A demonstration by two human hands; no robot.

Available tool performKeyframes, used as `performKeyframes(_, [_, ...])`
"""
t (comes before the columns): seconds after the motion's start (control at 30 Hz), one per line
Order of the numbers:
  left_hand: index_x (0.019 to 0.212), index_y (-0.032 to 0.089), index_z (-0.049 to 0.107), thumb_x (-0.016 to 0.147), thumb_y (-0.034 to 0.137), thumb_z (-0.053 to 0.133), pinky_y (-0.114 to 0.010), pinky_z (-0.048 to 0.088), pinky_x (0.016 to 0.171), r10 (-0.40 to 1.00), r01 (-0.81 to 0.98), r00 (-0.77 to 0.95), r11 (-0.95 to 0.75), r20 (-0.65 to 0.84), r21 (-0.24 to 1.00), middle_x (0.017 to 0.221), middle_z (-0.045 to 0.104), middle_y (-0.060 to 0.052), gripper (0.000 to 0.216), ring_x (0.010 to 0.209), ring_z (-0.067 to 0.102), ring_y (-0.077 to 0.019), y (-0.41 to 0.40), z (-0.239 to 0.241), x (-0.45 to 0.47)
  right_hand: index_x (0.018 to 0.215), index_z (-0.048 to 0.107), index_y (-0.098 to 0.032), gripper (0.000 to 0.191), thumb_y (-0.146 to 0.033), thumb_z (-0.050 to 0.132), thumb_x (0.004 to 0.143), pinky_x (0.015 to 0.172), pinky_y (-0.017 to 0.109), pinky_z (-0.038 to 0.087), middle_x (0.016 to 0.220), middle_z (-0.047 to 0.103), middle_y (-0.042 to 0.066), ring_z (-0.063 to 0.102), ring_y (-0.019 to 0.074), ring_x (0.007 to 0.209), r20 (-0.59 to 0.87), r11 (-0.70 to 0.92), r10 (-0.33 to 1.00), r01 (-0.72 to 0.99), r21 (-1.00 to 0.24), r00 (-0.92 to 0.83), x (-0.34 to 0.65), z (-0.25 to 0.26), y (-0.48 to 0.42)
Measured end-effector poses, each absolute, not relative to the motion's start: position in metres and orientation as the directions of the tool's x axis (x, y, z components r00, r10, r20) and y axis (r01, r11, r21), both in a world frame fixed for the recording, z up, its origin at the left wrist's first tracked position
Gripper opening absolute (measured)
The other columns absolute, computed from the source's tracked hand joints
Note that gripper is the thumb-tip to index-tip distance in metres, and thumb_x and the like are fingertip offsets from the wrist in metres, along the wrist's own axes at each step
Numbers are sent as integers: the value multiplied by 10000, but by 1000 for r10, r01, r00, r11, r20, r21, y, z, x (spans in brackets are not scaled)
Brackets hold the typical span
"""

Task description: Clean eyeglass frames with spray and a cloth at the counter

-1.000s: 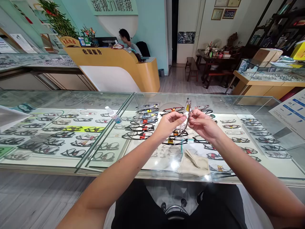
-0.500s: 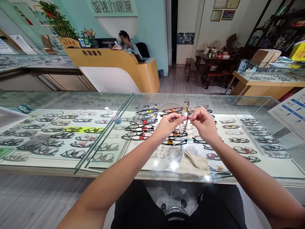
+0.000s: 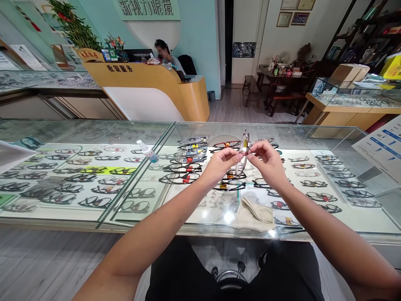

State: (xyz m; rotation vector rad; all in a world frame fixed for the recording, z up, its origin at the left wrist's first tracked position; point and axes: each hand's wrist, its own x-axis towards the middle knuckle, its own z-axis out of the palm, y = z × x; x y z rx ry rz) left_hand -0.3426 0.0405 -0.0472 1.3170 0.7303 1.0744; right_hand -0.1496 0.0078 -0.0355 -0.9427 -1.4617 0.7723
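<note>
A pair of clear-framed glasses [image 3: 244,147] stands on edge in the air above the glass display counter [image 3: 200,228]. My left hand [image 3: 222,164] pinches the frame from the left with closed fingers. My right hand [image 3: 267,164] pinches it from the right, its fingers curled round the frame's side. A folded beige cloth [image 3: 255,214] lies on the counter glass just below and in front of my hands.
A small white spray bottle [image 3: 148,151] lies on the counter glass to the left. Rows of glasses fill the case under the glass. A person sits behind the yellow reception desk [image 3: 163,88] at the back. Another display case [image 3: 354,104] stands right.
My right hand's fingers have closed in tighter on the frame, and the glasses have shifted slightly left and upright. My left hand has barely moved.
</note>
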Motion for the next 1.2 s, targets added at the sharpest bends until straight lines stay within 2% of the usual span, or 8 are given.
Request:
performKeyframes(0.2, [854, 199, 755, 738, 635, 958, -340, 488, 925, 923, -189, 348, -102, 163, 977, 976, 769, -38, 495, 996, 672, -210, 39, -44, -341, 904, 716, -258, 248, -442, 876, 858, 914, 419, 545, 1050, 615, 45, 641, 233, 1028, 462, 457, 887, 182, -871, -17, -149, -32, 8])
performKeyframes(0.4, [861, 196, 751, 753, 639, 943, -328, 471, 885, 922, -169, 352, -106, 161, 980, 996, 770, -37, 495, 955, 647, -197, 40, -45, -342, 829, 712, -263, 314, -511, 903, 841, 968, 445, 535, 1051, 607, 58, 629, 254, 1068, 435, 436, 899, 183, -881, -49, -149, -29, 7])
performKeyframes(0.53, [861, 192, 742, 778, 639, 923, -318, 456, 858, 915, -143, 369, -120, 165, 983, 1037, 779, -48, 489, 935, 627, -190, 41, -43, -345, 785, 695, -259, 304, -473, 908, 819, 978, 440, 537, 1026, 603, 48, 623, 242, 1022, 405, 410, 912, 123, -904, -65, -147, -29, 9])
performKeyframes(0.7, [872, 196, 724, 833, 623, 888, -298, 439, 826, 901, -132, 408, -101, 147, 986, 1035, 778, -41, 458, 925, 640, -180, 44, -41, -352, 724, 666, -247, 217, -347, 840, 805, 991, 437, 531, 1070, 633, 42, 631, 248, 1051, 280, 284, 954, 23, -959, -108, -140, -26, 14])
performKeyframes(0.8, [871, 193, 704, 831, 621, 895, -287, 427, 779, 893, -155, 430, -68, 129, 986, 993, 766, -38, 471, 914, 683, -184, 45, -39, -354, 690, 659, -239, 235, -377, 791, 827, 1080, 471, 512, 1113, 664, 53, 642, 277, 1137, 235, 217, 960, -122, -968, -155, -135, -23, 16])
performKeyframes(0.9, [850, 186, 684, 816, 600, 921, -282, 448, 784, 889, -192, 440, -42, 124, 981, 956, 745, -29, 478, 931, 725, -191, 46, -38, -355, 735, 733, -244, 246, -443, 812, 856, 1161, 484, 485, 1155, 681, 65, 642, 283, 1193, 237, 193, 945, -203, -960, -225, -132, -20, 16])
performKeyframes(1.03, [834, 182, 701, 803, 591, 938, -306, 505, 851, 885, -230, 445, -33, 136, 973, 982, 757, -33, 474, 917, 736, -186, 47, -37, -355, 890, 806, -290, 256, -521, 907, 842, 1148, 470, 511, 1183, 684, 53, 641, 255, 1194, 299, 276, 911, -116, -954, -283, -131, -20, 15])
performKeyframes(1.2, [877, 183, 758, 816, 601, 925, -331, 517, 861, 881, -196, 457, -30, 118, 980, 1017, 788, -60, 454, 964, 773, -231, 47, -37, -356, 810, 770, -264, 387, -622, 917, 819, 1077, 434, 552, 1170, 700, 56, 664, 234, 1124, 311, 296, 921, -98, -950, -234, -132, -21, 17])
